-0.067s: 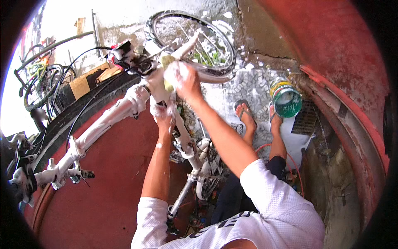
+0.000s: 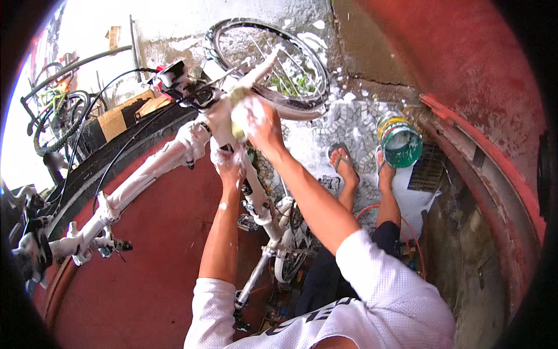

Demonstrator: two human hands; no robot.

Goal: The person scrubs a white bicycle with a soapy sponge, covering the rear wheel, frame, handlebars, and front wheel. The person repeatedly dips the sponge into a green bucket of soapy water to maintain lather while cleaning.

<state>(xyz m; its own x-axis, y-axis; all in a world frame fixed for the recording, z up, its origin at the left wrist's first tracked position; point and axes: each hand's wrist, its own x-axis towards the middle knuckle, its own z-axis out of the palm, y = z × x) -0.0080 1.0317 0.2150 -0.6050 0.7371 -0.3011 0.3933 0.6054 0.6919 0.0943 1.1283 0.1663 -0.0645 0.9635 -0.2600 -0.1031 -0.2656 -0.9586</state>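
White frame point(image 2: 220, 123), left hand point(image 2: 229, 163) clasping, right hand point(image 2: 261, 123) gripping sponge point(image 2: 238, 130)

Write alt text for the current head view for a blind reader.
A person's right hand holds a yellowish sponge against a foamy white bicycle frame; the left hand grips it. A green bucket is beside the right foot.

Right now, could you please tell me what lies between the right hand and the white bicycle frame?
In the head view, a yellowish, foamy sponge lies between the right hand and the white bicycle frame.
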